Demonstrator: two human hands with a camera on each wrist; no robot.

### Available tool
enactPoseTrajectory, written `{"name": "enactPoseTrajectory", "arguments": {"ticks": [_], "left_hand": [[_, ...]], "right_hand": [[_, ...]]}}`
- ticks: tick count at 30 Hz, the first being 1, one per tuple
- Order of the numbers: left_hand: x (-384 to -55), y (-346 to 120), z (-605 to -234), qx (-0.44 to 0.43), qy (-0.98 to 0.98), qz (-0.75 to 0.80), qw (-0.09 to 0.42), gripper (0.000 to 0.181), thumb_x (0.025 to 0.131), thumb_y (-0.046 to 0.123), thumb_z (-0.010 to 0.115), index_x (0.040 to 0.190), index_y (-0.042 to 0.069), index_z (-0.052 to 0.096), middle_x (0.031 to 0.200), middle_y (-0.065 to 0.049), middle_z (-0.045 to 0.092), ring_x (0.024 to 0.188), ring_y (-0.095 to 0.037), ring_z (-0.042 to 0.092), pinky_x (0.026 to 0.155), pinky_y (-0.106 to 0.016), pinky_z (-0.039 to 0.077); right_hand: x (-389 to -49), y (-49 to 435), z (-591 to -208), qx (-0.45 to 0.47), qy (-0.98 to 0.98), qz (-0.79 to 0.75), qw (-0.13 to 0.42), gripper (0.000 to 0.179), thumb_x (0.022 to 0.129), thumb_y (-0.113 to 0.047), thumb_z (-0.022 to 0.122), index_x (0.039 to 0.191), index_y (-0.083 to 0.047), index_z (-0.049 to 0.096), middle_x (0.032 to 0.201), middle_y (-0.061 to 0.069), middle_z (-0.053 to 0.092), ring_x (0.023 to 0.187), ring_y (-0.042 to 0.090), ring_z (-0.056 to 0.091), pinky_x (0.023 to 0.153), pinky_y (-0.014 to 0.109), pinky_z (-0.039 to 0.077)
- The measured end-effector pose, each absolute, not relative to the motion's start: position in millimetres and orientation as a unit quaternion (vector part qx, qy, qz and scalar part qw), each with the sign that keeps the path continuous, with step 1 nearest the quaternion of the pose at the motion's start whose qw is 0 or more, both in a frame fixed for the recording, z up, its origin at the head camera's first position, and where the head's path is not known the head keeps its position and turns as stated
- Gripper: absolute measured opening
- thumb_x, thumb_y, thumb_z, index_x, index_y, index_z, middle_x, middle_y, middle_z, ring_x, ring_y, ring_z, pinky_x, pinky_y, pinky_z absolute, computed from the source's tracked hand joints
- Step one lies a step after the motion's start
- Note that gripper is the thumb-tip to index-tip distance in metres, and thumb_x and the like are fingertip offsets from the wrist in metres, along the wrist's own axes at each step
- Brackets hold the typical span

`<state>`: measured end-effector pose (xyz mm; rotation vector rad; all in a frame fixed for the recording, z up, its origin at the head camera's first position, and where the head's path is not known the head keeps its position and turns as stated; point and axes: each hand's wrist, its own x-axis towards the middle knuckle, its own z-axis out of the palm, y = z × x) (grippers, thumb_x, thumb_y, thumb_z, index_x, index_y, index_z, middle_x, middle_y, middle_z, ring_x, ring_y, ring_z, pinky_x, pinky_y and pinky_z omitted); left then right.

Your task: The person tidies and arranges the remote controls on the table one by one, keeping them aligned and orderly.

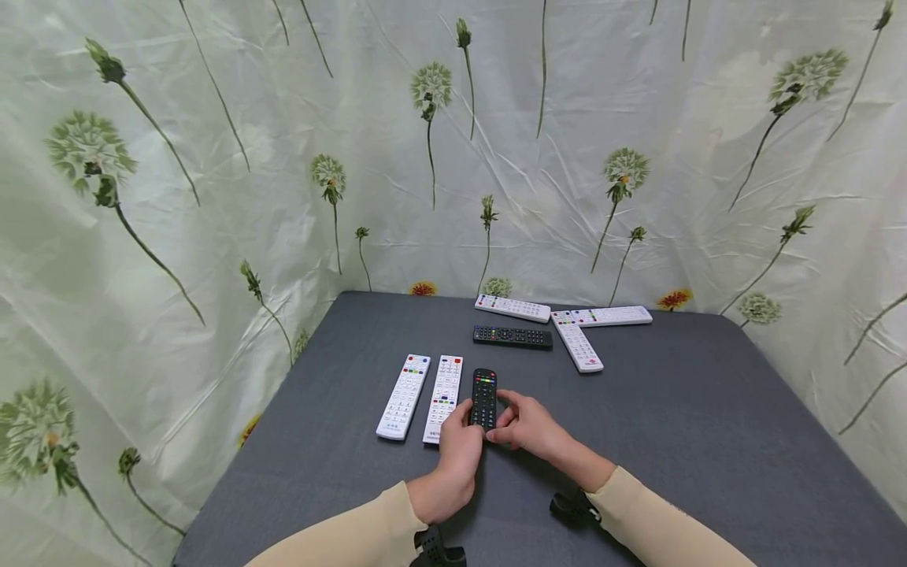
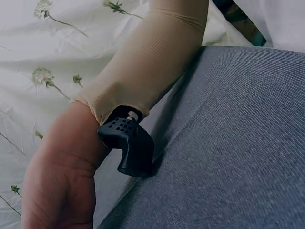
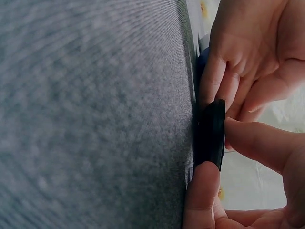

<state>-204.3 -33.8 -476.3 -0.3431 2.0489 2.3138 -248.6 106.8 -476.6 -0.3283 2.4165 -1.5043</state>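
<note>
A small black remote control lies lengthwise on the dark grey cloth between both hands. My right hand pinches it at its near end and right edge; in the right wrist view thumb and finger meet the remote from two sides, low over the cloth. Along its left edge, my left hand touches it with fairly straight fingers. The left wrist view shows only the back part of that hand, its fingers out of frame. Just left of the remote is a white remote, partly behind the left hand.
Another white remote lies further left. Toward the back are a longer black remote and white remotes, one at the rear, one slanted and one sideways. A flowered curtain hangs behind the table.
</note>
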Motion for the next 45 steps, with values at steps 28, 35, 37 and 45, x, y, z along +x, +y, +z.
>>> {"name": "enactPoseTrajectory", "arguments": {"ticks": [28, 35, 37, 45], "left_hand": [[-205, -40, -470, -0.087, 0.69, 0.719, 0.004, 0.07, 0.083, -0.013, 0.046, 0.152, -0.003, 0.038, 0.155, -0.023, 0.038, 0.142, -0.033, 0.037, 0.11, -0.048, 0.037], [-216, -45, -461, -0.079, 0.689, 0.72, -0.011, 0.063, 0.087, -0.009, 0.044, 0.149, 0.0, 0.044, 0.154, -0.022, 0.04, 0.145, -0.036, 0.032, 0.113, -0.051, 0.033], [-221, -45, -459, -0.077, 0.686, 0.723, -0.016, 0.062, 0.087, -0.009, 0.045, 0.149, 0.0, 0.045, 0.153, -0.021, 0.041, 0.145, -0.036, 0.032, 0.114, -0.051, 0.031], [-250, -48, -453, -0.086, 0.686, 0.721, -0.052, 0.061, 0.086, -0.009, 0.046, 0.146, -0.002, 0.048, 0.15, -0.02, 0.046, 0.141, -0.036, 0.039, 0.113, -0.049, 0.034]], "right_hand": [[-253, 124, -471, -0.101, 0.812, -0.552, 0.158, 0.068, 0.087, -0.009, 0.073, 0.146, 0.007, 0.042, 0.087, 0.007, 0.069, 0.078, 0.022, 0.066, 0.067, 0.037, 0.059], [-264, 133, -459, -0.095, 0.819, -0.548, 0.142, 0.065, 0.089, -0.012, 0.073, 0.146, 0.003, 0.046, 0.09, 0.008, 0.069, 0.085, 0.025, 0.067, 0.071, 0.039, 0.059], [-268, 135, -455, -0.093, 0.823, -0.544, 0.133, 0.062, 0.089, -0.012, 0.072, 0.145, 0.002, 0.047, 0.09, 0.008, 0.069, 0.085, 0.027, 0.068, 0.072, 0.04, 0.059], [-286, 142, -441, -0.073, 0.843, -0.522, 0.108, 0.055, 0.093, -0.014, 0.07, 0.143, -0.001, 0.051, 0.099, 0.011, 0.068, 0.093, 0.034, 0.067, 0.076, 0.042, 0.059]]}}
